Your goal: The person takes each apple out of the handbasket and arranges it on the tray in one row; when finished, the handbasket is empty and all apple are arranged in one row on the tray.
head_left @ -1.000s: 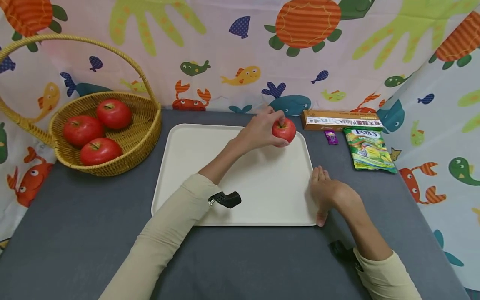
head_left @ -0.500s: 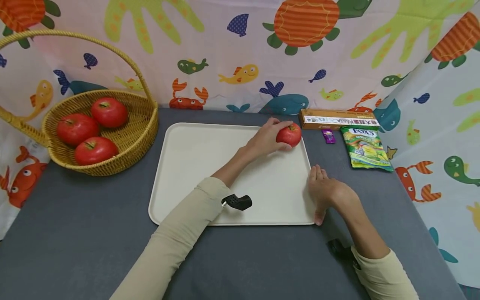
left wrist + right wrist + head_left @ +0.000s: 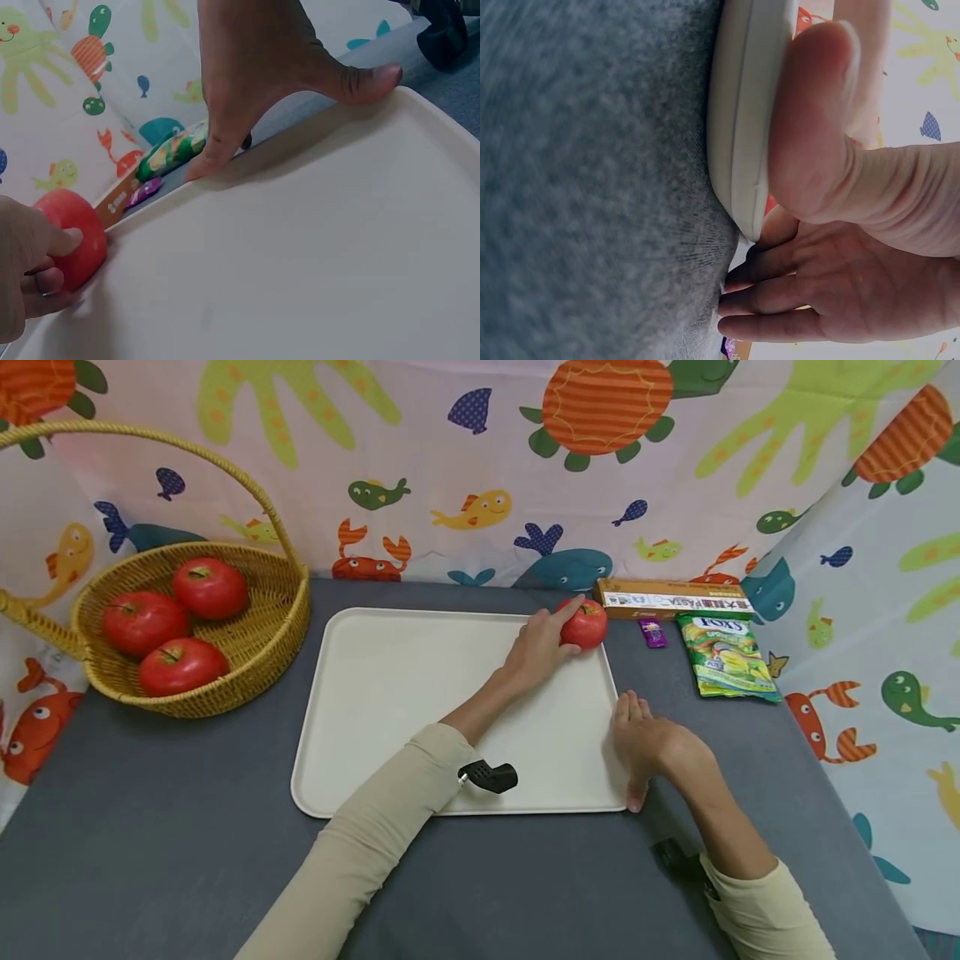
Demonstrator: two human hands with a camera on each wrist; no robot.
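A red apple [image 3: 587, 625] rests at the far right corner of a cream tray [image 3: 405, 693]. My left hand [image 3: 536, 647] holds it from the left side; the left wrist view shows fingertips against the apple [image 3: 79, 259], with other fingers bent low beside it. At the tray's right edge stands my right hand [image 3: 651, 743], its fingers straight along the rim and its thumb at the near corner. In the right wrist view that thumb [image 3: 810, 127] lies against the tray rim [image 3: 739, 112], and the fingers [image 3: 772, 296] extend past the corner.
A wicker basket [image 3: 296, 631] with a tall handle holds several red apples at the left. Behind and right of the tray lie a long brown box [image 3: 675, 599], a small purple packet [image 3: 652, 633] and a green candy bag [image 3: 727, 657]. A patterned curtain [image 3: 420, 435] closes the back.
The left hand has carried the apple a little rightward and down to the tray's far right corner. My right hand keeps its place. The whole view has shifted slightly.
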